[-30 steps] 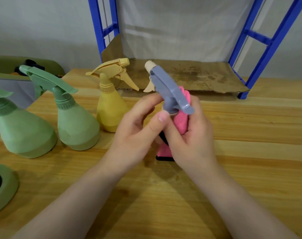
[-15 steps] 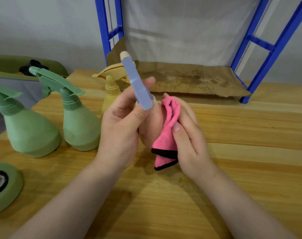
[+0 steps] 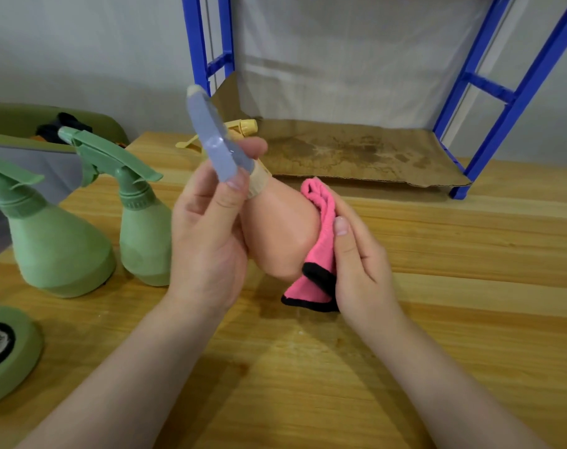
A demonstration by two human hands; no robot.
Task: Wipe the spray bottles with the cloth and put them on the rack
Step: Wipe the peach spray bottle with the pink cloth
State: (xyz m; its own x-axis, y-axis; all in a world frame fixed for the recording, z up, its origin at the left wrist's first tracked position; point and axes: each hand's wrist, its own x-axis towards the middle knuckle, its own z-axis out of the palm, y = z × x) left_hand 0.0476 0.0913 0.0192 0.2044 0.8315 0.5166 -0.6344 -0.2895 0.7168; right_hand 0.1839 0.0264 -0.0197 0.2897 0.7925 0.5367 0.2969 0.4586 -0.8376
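Note:
My left hand (image 3: 207, 234) grips the grey-blue spray head of a peach spray bottle (image 3: 279, 228) and holds it tilted above the wooden table (image 3: 437, 286). My right hand (image 3: 360, 267) holds a pink cloth with black trim (image 3: 321, 254) and presses it against the right side of the bottle's body. Two green spray bottles (image 3: 59, 247) (image 3: 143, 231) stand at the left. A yellow spray bottle (image 3: 240, 128) stands behind my left hand, mostly hidden. The blue rack (image 3: 495, 92) stands at the back, its bottom shelf lined with stained brown cardboard (image 3: 356, 153).
A green lid-like object (image 3: 7, 351) lies at the table's left front edge. A green bin (image 3: 23, 124) with dark items sits beyond the table's left end. Bare table surface stretches to the right and front.
The bottle has turned in my hands, so more of its peach body now shows. The cloth has shifted to the bottle's right side, and the spray head leans further left.

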